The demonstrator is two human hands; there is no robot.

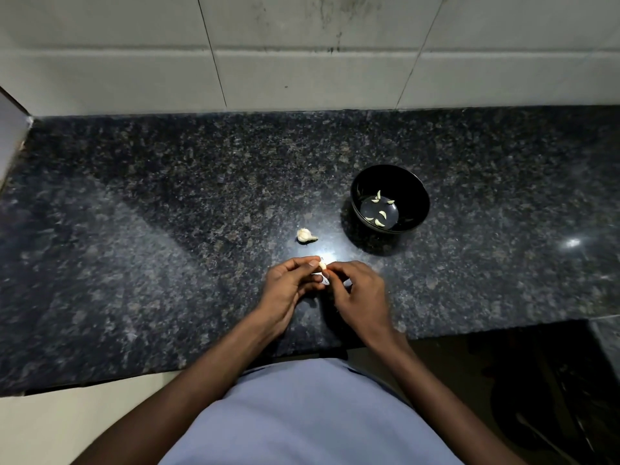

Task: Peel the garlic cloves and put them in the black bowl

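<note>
Over the dark granite counter, my left hand (pixel 291 283) and my right hand (pixel 356 290) meet fingertip to fingertip and pinch a small pale garlic clove (pixel 322 265) between them. Bits of white skin show under the fingers. The black bowl (pixel 418 189) stands up and to the right of my hands, with several peeled cloves (pixel 380 213) lying on its bottom. A partly broken garlic bulb piece (pixel 306 235) lies on the counter just beyond my left hand.
The speckled granite counter (pixel 167 229) runs to a white tiled wall (pixel 302 62) at the back. Its front edge steps back at the right, where a dark floor area (pixel 536 380) shows below. A pale wall corner (pixel 10 135) stands at the far left.
</note>
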